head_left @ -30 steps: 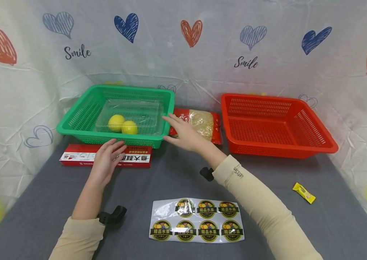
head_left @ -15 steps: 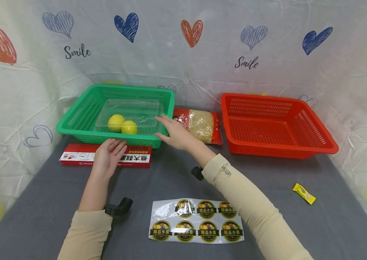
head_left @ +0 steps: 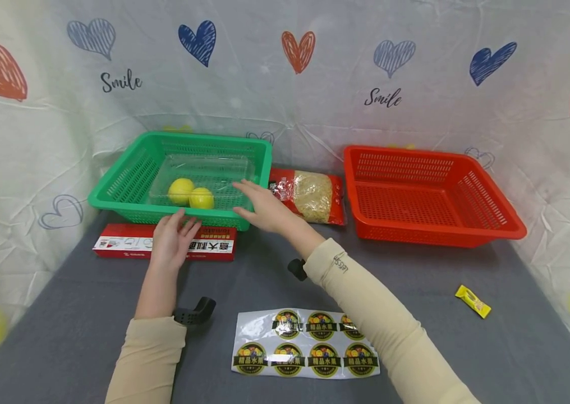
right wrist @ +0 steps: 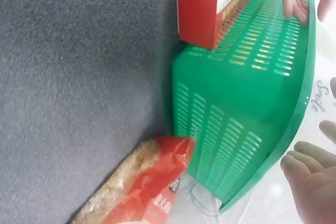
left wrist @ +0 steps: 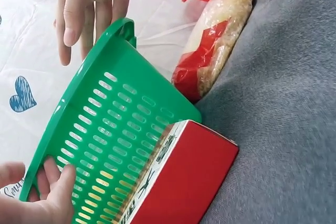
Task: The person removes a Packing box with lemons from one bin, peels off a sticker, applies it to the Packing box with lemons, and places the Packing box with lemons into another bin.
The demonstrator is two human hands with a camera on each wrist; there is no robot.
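Observation:
A green plastic basket [head_left: 136, 177] stands at the back left, holding a clear plastic box [head_left: 209, 168]. Two round yellow fruits [head_left: 181, 191] show through the clear box. My left hand [head_left: 171, 241] is at the basket's front rim, its fingers loosely bent; in the left wrist view they lie against or close to the wall below the rim. Above the basket's front right corner, my right hand [head_left: 262, 207] reaches over with extended fingers and holds nothing. A red and white box [head_left: 120, 242] lies before the basket, partly hidden behind my left hand.
A red and clear bag of pale dry food [head_left: 312, 196] lies between the green basket and a red basket [head_left: 433, 235]. A sheet of round stickers [head_left: 260, 336] lies at the front, partly under my right sleeve. A small yellow packet [head_left: 473, 301] is at the right.
My right hand has moved left, from the basket's right side to over its front right corner. My left hand has shifted slightly right along the front rim. The basket has stayed put.

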